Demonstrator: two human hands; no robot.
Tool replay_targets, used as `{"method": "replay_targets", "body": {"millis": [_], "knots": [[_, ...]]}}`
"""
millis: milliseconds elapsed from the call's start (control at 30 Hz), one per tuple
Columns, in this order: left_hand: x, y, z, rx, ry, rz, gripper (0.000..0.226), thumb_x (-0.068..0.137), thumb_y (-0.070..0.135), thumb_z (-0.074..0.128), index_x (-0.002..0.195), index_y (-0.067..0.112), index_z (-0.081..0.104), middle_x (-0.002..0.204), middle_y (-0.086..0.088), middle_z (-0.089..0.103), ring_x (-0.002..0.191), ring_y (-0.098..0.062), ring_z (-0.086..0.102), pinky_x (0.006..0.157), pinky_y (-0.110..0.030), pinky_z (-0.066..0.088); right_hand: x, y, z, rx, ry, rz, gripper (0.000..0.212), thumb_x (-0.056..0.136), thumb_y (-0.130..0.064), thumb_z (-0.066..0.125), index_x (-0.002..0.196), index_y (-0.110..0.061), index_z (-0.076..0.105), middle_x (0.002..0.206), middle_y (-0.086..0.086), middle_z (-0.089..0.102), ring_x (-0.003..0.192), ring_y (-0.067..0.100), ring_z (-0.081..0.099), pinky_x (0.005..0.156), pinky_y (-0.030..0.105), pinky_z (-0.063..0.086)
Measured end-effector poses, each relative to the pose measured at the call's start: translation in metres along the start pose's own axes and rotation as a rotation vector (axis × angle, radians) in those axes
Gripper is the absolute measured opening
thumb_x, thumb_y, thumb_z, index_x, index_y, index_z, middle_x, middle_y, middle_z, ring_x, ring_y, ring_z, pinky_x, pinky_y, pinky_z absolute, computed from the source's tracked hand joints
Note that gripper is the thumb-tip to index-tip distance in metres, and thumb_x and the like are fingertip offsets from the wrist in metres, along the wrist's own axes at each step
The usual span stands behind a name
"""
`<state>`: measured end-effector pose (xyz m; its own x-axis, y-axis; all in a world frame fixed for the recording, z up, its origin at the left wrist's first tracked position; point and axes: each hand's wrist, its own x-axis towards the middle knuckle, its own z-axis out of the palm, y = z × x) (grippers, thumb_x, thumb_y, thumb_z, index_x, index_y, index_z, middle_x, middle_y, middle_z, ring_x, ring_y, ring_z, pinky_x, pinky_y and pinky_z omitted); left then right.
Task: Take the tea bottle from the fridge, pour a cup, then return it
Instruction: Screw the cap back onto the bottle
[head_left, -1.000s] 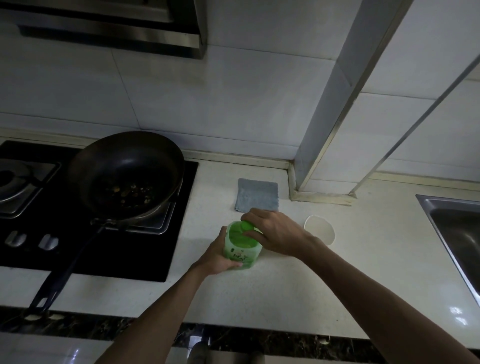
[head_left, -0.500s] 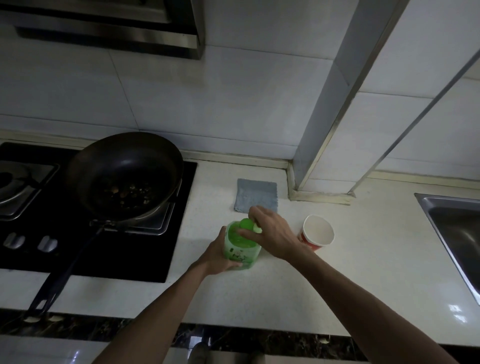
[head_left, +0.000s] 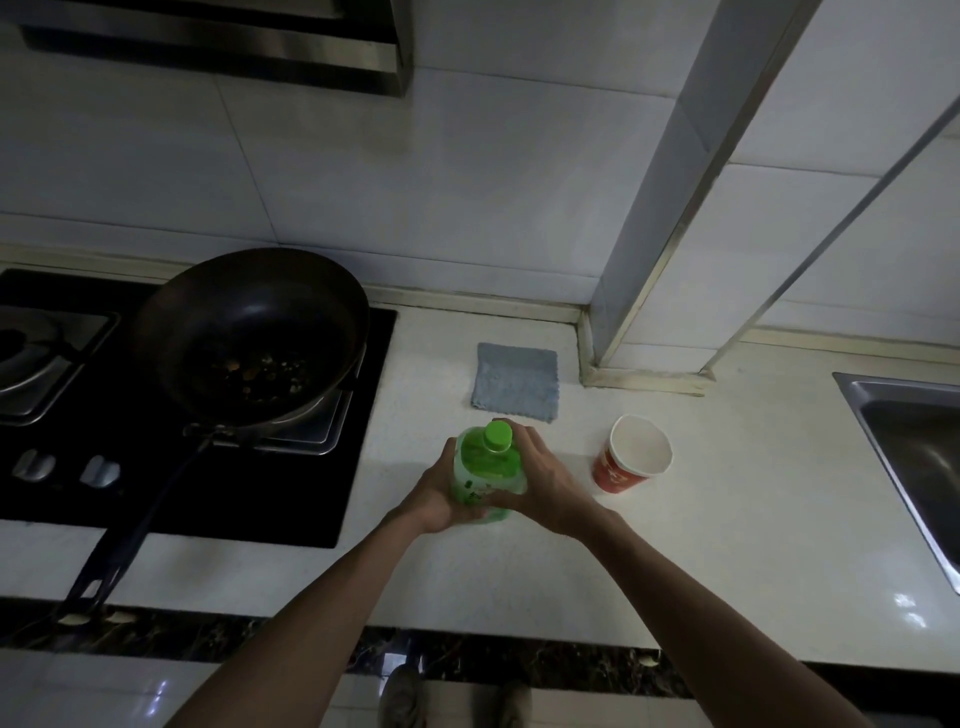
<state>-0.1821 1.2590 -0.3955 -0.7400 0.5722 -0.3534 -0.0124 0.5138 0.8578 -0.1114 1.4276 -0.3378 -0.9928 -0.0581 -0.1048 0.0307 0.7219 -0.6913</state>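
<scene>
Head view, dim kitchen. We see the bottle upright over the counter, between the hob and the cup, with the cloth just behind it. Its base is hidden by the hands, so we cannot tell if it rests on the counter or is just lifted. The green cap is on.

Left hand: wrapped round the bottle's left side, low, gripping it. Right hand: curled round the right side and shoulder, gripping too, fingertips up near the cap but not on it.

The cup stands near the bottle on its right, apart from it, mouth up. Its inside looks pale; we cannot tell whether any tea is in it.

Step, as we judge it: the bottle is out of the fridge and at the pouring spot. If the cup is dry, the pour is not yet begun and the cap comes off first: left hand steadies the body, right hand goes up to twist. Then tilt toward the cup, slowly, since a light paper cup may tip. If tea is already in, the capped bottle is ready to go back to the fridge, which we do not see here.

Also noted: pan with scraps on the hob, sink at far right
</scene>
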Motion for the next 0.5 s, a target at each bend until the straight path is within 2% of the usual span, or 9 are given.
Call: {"method": "replay_targets", "body": {"millis": [100,167,200,267,300,367,433,467,500], "knots": [[0.000,0.004,0.000,-0.083,-0.020,-0.053,0.089,0.069,0.003,0.082,0.141,0.018,0.032,0.117,0.005,0.051,0.097,-0.004,0.054,0.093,-0.027,0.048,0.000,0.000,-0.001,0.034,0.028,-0.007,0.083,0.077,-0.026,0.081,0.143,-0.015,0.033,0.141,0.009,0.042,0.125,0.021,0.047,0.098,0.031,0.049],[-0.005,0.012,-0.002,-0.269,-0.034,-0.093,0.076,0.072,0.000,0.077,0.131,0.029,0.037,0.121,0.000,0.048,0.097,-0.010,0.054,0.075,-0.033,0.056,0.000,-0.003,-0.003,0.050,0.048,-0.006,0.081,0.077,-0.026,0.081,0.142,-0.017,0.034,0.139,0.008,0.044,0.124,0.019,0.048,0.099,0.035,0.051],[-0.006,0.014,-0.004,-0.325,-0.028,-0.094,0.080,0.070,-0.005,0.076,0.128,0.031,0.035,0.122,-0.002,0.045,0.098,-0.014,0.053,0.064,-0.028,0.055,0.000,-0.006,-0.005,0.064,0.060,-0.006,0.079,0.078,-0.026,0.080,0.142,-0.018,0.034,0.138,0.006,0.044,0.123,0.017,0.048,0.099,0.037,0.051],[-0.005,0.016,-0.012,-0.392,-0.036,-0.123,0.084,0.070,-0.017,0.067,0.132,0.027,0.032,0.122,-0.008,0.047,0.096,-0.019,0.054,0.054,-0.020,0.051,0.004,-0.014,-0.014,0.115,0.080,-0.004,0.076,0.079,-0.029,0.078,0.140,-0.020,0.033,0.137,0.003,0.046,0.123,0.015,0.049,0.098,0.041,0.052],[-0.005,0.018,-0.018,-0.435,-0.007,-0.175,0.081,0.073,-0.020,0.058,0.136,0.023,0.034,0.120,-0.013,0.050,0.094,-0.022,0.054,0.053,-0.022,0.048,0.006,-0.019,-0.021,0.131,0.090,-0.009,0.076,0.078,-0.033,0.077,0.139,-0.022,0.033,0.136,0.002,0.047,0.123,0.015,0.050,0.098,0.042,0.053],[-0.008,0.027,-0.036,-0.687,0.033,-0.294,0.073,0.077,-0.017,0.042,0.141,0.015,0.035,0.103,-0.017,0.055,0.091,-0.027,0.051,0.066,-0.032,0.048,0.012,-0.032,-0.037,0.153,0.121,-0.024,0.078,0.076,-0.043,0.075,0.139,-0.025,0.033,0.133,-0.001,0.050,0.121,0.016,0.053,0.096,0.044,0.053],[-0.010,0.041,-0.055,-0.918,0.067,-0.342,0.064,0.075,-0.007,0.037,0.137,0.005,0.036,0.101,-0.019,0.053,0.094,-0.031,0.050,0.088,-0.045,0.046,0.018,-0.049,-0.053,0.180,0.156,-0.050,0.081,0.076,-0.042,0.077,0.140,-0.022,0.031,0.130,-0.001,0.052,0.119,0.016,0.055,0.094,0.044,0.054],[-0.014,0.052,-0.065,-0.975,0.084,-0.328,0.059,0.071,0.001,0.040,0.131,0.000,0.040,0.103,-0.020,0.053,0.094,-0.033,0.052,0.090,-0.047,0.045,0.021,-0.060,-0.061,0.196,0.169,-0.063,0.082,0.077,-0.038,0.079,0.140,-0.022,0.031,0.130,-0.001,0.053,0.118,0.016,0.056,0.094,0.043,0.054],[-0.017,0.063,-0.075,-0.991,0.109,-0.307,0.053,0.068,0.007,0.044,0.120,-0.001,0.046,0.100,-0.020,0.055,0.089,-0.033,0.055,0.086,-0.045,0.047,0.024,-0.070,-0.070,0.208,0.182,-0.078,0.082,0.077,-0.034,0.080,0.140,-0.022,0.030,0.130,-0.001,0.054,0.118,0.015,0.056,0.094,0.043,0.054]]}}
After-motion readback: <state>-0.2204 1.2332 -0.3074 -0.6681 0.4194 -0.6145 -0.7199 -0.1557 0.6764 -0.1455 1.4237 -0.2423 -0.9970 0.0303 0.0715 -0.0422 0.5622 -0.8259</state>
